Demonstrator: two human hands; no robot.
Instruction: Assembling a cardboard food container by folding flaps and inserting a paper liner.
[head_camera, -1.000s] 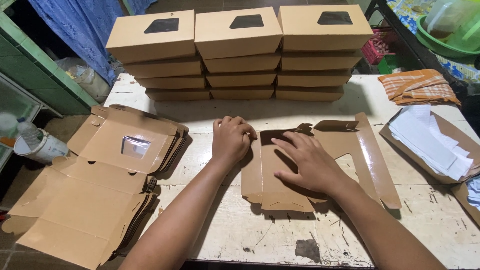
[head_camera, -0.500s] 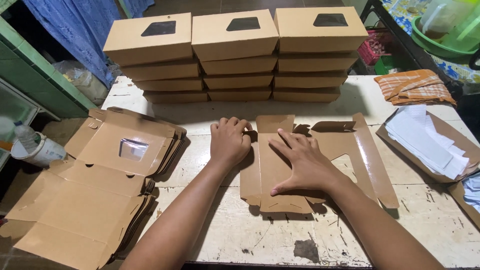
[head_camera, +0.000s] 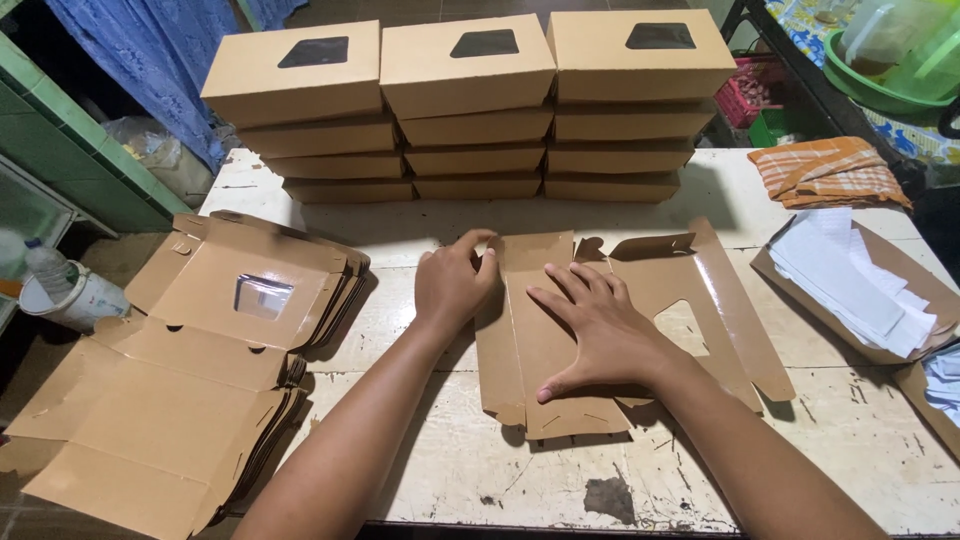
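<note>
A flat brown cardboard box blank (head_camera: 540, 385) with a cut-out window lies on the worn white table (head_camera: 450, 470) in front of me. My right hand (head_camera: 595, 330) presses flat on its middle panel, fingers spread. My left hand (head_camera: 455, 280) grips the blank's left flap at its upper edge, fingers curled over the fold. The blank's right part (head_camera: 720, 300) with the window lies open beside my right hand.
Three stacks of folded brown window boxes (head_camera: 470, 100) line the table's far side. A pile of unfolded blanks (head_camera: 200, 370) lies at the left, overhanging the edge. At the right are a box of white papers (head_camera: 850, 290) and an orange cloth (head_camera: 825, 170).
The left flap has been folded over toward the middle. My left hand slid up to the flap's top edge, and my right hand stays pressed on the panel.
</note>
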